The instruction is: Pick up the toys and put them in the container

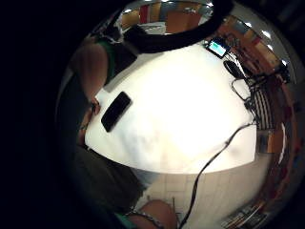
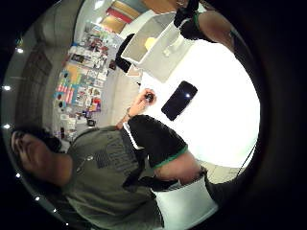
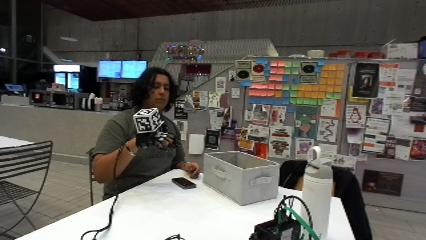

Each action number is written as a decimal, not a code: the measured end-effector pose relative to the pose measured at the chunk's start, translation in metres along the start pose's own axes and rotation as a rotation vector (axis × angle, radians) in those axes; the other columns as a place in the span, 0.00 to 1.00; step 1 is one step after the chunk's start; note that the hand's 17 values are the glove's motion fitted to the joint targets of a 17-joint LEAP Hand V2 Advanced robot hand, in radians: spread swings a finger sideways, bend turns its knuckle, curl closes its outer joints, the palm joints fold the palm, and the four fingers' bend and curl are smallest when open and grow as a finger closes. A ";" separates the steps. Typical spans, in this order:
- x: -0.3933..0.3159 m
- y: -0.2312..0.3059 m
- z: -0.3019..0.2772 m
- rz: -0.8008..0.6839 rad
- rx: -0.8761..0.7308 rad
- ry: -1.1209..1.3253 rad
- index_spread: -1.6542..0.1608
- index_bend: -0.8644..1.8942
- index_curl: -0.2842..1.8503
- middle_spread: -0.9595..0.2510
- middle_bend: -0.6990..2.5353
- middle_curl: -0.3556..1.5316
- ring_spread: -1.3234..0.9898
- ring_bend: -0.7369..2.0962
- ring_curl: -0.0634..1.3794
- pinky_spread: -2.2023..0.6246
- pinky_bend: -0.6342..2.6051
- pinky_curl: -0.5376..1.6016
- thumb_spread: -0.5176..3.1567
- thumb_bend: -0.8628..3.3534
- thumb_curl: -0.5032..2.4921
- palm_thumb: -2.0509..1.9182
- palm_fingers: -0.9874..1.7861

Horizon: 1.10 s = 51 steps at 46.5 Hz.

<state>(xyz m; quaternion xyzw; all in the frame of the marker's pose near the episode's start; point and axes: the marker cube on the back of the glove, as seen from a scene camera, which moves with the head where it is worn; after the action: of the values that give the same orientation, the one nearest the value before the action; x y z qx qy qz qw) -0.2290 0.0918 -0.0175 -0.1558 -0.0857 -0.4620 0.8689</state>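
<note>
No toys are showing; raised right hand (image 3: 156, 137), fingers unreadable, is needing to lower toward the container (image 3: 241, 176).

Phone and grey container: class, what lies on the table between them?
Nothing: in the outside view, bare white table separates the phone from the grey container.

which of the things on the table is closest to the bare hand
The black phone, lying flat on the white table right beside the bare hand. The grey container stands further along, and the white bottle is at the far end.
</note>
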 end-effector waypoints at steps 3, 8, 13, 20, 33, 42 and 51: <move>-0.002 0.002 0.003 -0.016 -0.001 -0.003 0.66 0.41 0.39 0.69 0.32 0.44 0.49 0.48 0.28 0.78 0.43 0.40 0.46 0.19 0.25 0.50 0.43; 0.000 0.003 0.006 -0.022 -0.009 0.012 0.66 0.41 0.38 0.69 0.31 0.43 0.49 0.48 0.28 0.78 0.42 0.40 0.46 0.19 0.25 0.50 0.43; 0.003 0.004 0.007 -0.021 -0.012 0.014 0.66 0.41 0.38 0.69 0.31 0.43 0.49 0.48 0.27 0.78 0.42 0.40 0.46 0.19 0.25 0.50 0.44; 0.009 0.003 0.010 -0.023 -0.020 -0.021 0.66 0.40 0.38 0.69 0.30 0.42 0.49 0.48 0.26 0.78 0.42 0.40 0.46 0.19 0.24 0.50 0.44; 0.020 0.006 0.013 -0.019 -0.024 -0.031 0.66 0.40 0.37 0.69 0.30 0.41 0.49 0.48 0.26 0.78 0.41 0.40 0.46 0.19 0.24 0.50 0.45; 0.020 0.009 0.017 -0.016 -0.027 -0.038 0.66 0.39 0.37 0.69 0.29 0.41 0.49 0.48 0.25 0.78 0.41 0.40 0.47 0.19 0.24 0.50 0.45; 0.025 0.009 0.022 -0.020 -0.039 -0.041 0.66 0.39 0.37 0.69 0.29 0.41 0.49 0.48 0.25 0.78 0.40 0.40 0.47 0.19 0.24 0.50 0.46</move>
<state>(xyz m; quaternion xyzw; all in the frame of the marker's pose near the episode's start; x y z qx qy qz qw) -0.2081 0.0847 0.0083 -0.1810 -0.0961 -0.4692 0.8590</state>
